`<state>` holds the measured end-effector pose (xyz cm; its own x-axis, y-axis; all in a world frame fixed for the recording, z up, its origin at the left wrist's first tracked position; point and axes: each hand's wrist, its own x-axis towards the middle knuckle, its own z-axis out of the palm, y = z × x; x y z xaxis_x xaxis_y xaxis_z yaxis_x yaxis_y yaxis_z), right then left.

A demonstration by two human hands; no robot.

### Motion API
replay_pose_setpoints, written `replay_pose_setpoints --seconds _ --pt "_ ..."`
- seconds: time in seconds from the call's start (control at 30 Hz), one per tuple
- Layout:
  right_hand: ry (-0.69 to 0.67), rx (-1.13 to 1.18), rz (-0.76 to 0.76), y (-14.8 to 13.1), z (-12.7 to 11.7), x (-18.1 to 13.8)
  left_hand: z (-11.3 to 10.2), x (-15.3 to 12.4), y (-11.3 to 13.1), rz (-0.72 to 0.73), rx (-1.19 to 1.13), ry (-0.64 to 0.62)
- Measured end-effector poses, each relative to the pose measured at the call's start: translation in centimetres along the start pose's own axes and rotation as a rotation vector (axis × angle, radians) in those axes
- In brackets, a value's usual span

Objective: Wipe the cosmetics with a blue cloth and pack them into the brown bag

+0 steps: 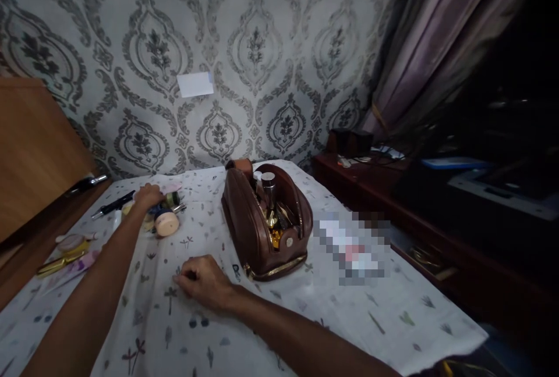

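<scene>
Brown bag (243, 220) sits unzipped mid-frame, bottle (269, 189) poking up inside. Left hand (149, 196) is down in the cosmetics (167, 224), left of centre, can't tell if it's gripping any. Right hand (204, 281), lower middle, is loosely curled, can't see if anything's pinched.

White printed cloth (257, 336); on it: open brown bag (243, 220), peach-faced jar (167, 223), pinkish tube (90, 260), pixelated item (351, 251).

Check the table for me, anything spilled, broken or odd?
Nothing looks spilled or broken. One oddity: the patch right of the open bag is pixelated, so what lies there can't be told.
</scene>
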<state>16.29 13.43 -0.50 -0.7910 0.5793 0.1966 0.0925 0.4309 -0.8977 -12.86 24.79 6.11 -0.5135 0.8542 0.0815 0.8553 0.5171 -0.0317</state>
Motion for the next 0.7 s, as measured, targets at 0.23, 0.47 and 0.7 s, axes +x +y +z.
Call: replay_pose_setpoints --seconds 0.23,0.47,0.7 --pt "-0.008 0.011 0.003 0.1 0.0 0.0 -0.6 -3.4 0.2 -0.08 0.065 0.021" --pt "-0.014 0.052 0.028 0.1 0.0 0.1 -0.6 -6.3 -0.5 -0.061 0.046 0.158" --pt "-0.009 0.035 0.019 -0.1 0.0 0.2 -0.2 -10.3 -0.6 0.05 -0.023 0.297"
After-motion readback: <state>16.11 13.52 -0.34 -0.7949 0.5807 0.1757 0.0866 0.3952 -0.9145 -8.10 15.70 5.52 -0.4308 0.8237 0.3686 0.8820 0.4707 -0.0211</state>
